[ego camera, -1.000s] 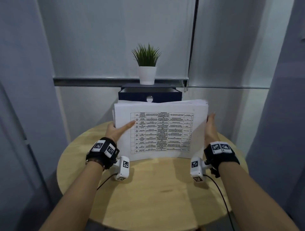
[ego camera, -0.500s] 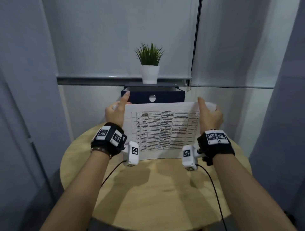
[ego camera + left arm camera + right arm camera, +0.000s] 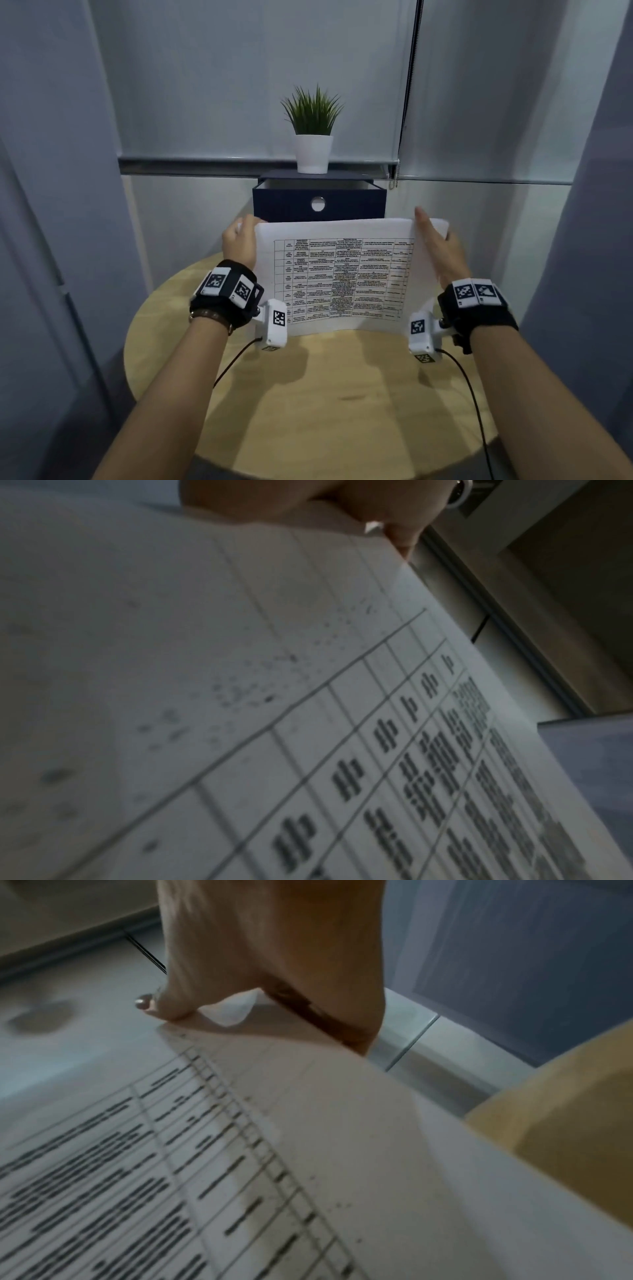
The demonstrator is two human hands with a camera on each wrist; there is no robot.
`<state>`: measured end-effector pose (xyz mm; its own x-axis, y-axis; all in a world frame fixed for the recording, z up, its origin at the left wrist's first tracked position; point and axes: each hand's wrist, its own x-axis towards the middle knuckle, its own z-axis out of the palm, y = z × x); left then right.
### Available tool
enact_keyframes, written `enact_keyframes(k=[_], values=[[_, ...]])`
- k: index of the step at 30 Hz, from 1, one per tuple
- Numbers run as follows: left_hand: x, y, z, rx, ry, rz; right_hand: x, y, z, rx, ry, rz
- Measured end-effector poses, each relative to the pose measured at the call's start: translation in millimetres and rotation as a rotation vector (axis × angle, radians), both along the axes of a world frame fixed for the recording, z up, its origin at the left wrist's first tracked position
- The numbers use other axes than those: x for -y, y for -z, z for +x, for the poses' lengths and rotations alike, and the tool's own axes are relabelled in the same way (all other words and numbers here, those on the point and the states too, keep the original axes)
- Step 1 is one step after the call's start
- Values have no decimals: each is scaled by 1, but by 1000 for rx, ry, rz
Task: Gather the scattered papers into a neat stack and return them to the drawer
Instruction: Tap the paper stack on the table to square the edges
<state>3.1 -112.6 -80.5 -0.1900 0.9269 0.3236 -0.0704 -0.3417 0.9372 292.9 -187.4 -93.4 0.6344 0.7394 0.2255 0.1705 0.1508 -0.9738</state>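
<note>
A stack of white papers (image 3: 342, 274) with a printed table on the top sheet stands on its lower edge on the round wooden table (image 3: 325, 404). My left hand (image 3: 239, 236) grips the stack's upper left corner, and my right hand (image 3: 435, 240) holds the upper right corner with the thumb laid over the front sheet. The left wrist view shows the papers (image 3: 308, 696) with fingers (image 3: 400, 534) curled round the far corner. The right wrist view shows the papers (image 3: 308, 1150) pinched between thumb and palm. Behind the stack the dark blue drawer (image 3: 319, 204) stands pulled open.
A potted green plant (image 3: 313, 133) in a white pot sits on top of the drawer unit. A window blind with a pull cord (image 3: 407, 85) hangs behind. Grey curtains flank both sides. Cables trail from both wrist cameras across the table's front.
Both hands slid from the stack's side edges up to its top corners. The stack has stayed upright on the table, and the right hand moved outward in the last half second.
</note>
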Motion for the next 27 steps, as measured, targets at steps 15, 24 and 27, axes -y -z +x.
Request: enact_keyframes(k=[15,24,27], values=[[7,35,1,-209,268,-157,6,35,0,5,-525,-42],[1,31,-14,-230,342,-130,13,20,21,-29,-522,27],[10,37,-15,-268,452,-153,18,31,16,-58,-627,-25]])
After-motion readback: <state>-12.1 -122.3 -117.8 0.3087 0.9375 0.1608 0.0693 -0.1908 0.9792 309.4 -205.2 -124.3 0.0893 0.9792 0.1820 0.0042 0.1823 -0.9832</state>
